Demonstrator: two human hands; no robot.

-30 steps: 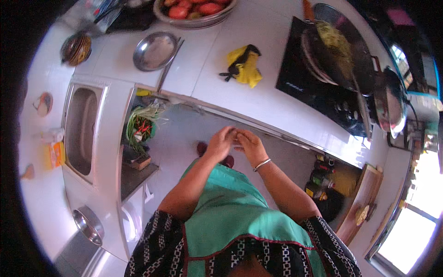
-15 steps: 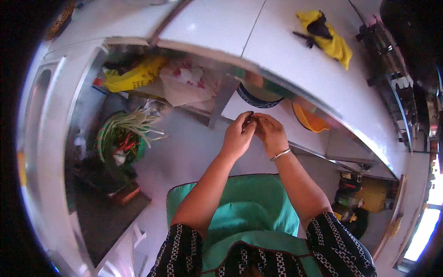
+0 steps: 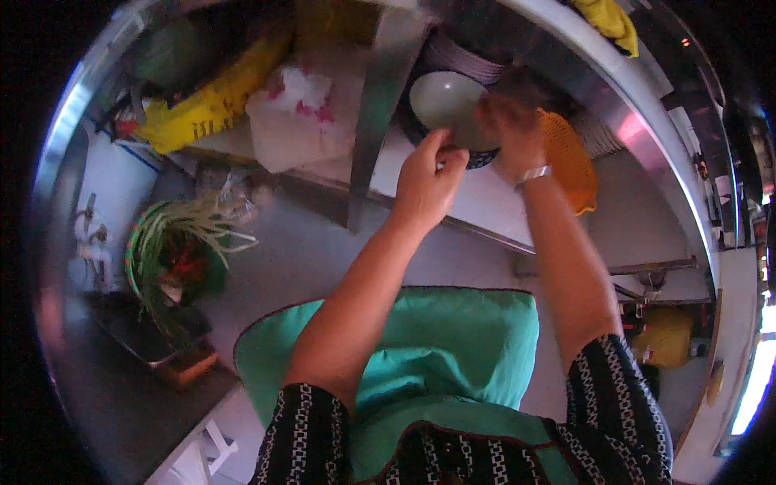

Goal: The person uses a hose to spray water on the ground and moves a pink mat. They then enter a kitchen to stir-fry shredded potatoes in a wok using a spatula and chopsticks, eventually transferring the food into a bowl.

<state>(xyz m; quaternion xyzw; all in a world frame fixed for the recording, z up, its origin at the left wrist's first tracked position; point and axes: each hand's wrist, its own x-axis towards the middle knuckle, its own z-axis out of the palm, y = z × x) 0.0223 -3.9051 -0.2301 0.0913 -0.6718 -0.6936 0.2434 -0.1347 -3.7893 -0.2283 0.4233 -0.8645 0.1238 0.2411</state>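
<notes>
Both my hands on a pale green bowl under the tabletop

My left hand (image 3: pixel 427 179) pinches the pale green bowl's (image 3: pixel 443 100) rim; my right hand (image 3: pixel 511 129), blurred, grips its far side, beside an orange strainer (image 3: pixel 572 162) on the shelf (image 3: pixel 493 206).

Left hand (image 3: pixel 426 179) and right hand (image 3: pixel 512 133) gripping pale green bowl (image 3: pixel 447 100), low shelf (image 3: pixel 485 198)

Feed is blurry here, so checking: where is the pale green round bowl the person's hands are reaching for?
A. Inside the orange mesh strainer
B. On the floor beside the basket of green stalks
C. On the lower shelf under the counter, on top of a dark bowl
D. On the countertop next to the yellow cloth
C: the pale green round bowl sits on a dark bowl on the white lower shelf, with the left hand and right hand at its rim.
</notes>
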